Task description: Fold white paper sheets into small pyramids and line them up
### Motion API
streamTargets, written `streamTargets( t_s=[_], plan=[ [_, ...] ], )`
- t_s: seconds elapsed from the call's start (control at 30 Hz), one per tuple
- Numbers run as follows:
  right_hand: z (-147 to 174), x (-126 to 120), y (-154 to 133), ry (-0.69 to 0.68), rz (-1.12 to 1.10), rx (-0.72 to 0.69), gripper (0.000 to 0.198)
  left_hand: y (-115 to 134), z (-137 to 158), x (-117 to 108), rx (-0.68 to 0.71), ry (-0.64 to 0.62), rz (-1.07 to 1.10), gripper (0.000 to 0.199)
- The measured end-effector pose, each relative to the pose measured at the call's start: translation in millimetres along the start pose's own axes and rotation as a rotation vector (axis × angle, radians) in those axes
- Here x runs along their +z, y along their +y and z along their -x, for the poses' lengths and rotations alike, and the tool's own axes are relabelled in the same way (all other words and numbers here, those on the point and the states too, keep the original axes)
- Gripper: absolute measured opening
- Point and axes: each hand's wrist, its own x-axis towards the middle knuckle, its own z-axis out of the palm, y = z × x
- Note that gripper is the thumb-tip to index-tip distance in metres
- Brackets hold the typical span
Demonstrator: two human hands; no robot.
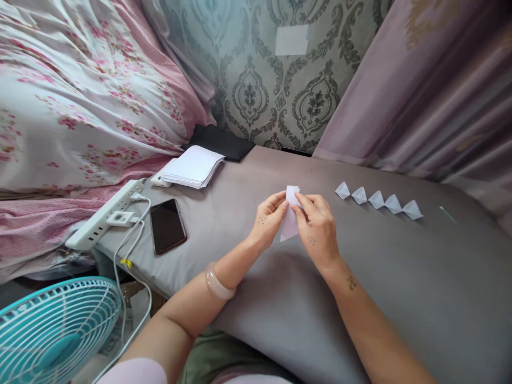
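Paper (290, 228), white and folded narrow, was at the centre, over a grey cloth-covered surface (224, 213). The left hand (269, 220) pinched its left edge between thumb and fingers; the right hand (319, 226) gripped its right edge near the top. To the right, five small folded white paper pieces (376, 200) lay in a slanting row. To the left lay a dark-screened phone (168, 226), with a stack of white sheets (194, 165) beyond it and a white power strip (106, 210) beside it.

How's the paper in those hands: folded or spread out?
Folded: the paper held by the left hand and right hand is narrow with a slanted bottom, unlike the wide stacked sheets.
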Motion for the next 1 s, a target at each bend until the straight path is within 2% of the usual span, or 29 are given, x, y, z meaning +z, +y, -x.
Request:
streamTargets(
  t_s=[0.2, 0.4, 0.67, 1.0],
  plan=[
    [2, -1, -6, -0.029, 0.027, -0.004, 0.034, -1, 0, 0, -0.005, -0.001, -0.028, 0.034],
    [3, 1, -10, 0.015, 0.063, 0.009, 0.033, -2, -1, -1, 0.018, -0.027, -0.010, 0.033],
    [-2, -1, -17, 0.090, 0.142, 0.139, 0.024, -6, 0, -1, 0.037, -0.066, -0.003, 0.035],
    [-7, -6, -20, -0.033, 0.227, 0.222, 0.024, -8, -1, -3, 0.053, -0.086, -0.046, 0.032]
  ],
)
